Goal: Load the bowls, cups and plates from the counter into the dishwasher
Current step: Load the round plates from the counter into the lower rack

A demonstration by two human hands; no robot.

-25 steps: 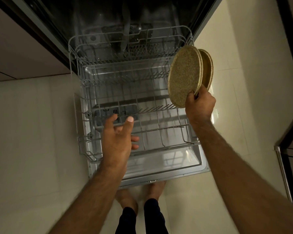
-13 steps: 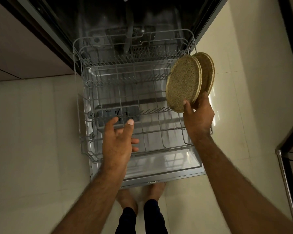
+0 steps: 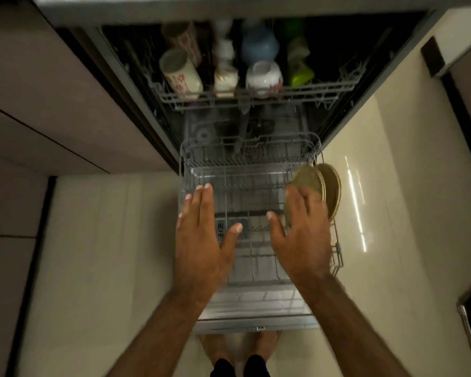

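Plate-loading step. Two speckled plates (image 3: pixel 313 179) stood on edge at lower rack's (image 3: pixel 229 170) right side. Your right hand (image 3: pixel 302 232) lay over them, fingers spread, contact unclear. Your left hand (image 3: pixel 201 240) was flat and empty. Next move likely called for seating check, then counter trip.

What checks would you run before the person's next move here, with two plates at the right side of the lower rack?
1. Two plates stand on edge at the right side of the lower rack: ok.
2. Plates seated between the tines: cannot tell; the right hand covers their lower part.
3. Right hand clear of the plates: cannot tell; its fingers are straight, but contact is blurred.
4. Left hand empty, fingers straight: ok.
5. Lower rack pulled out, with free slots left of the plates: ok.
6. Upper rack, holding cups, sits back from the hands: ok.
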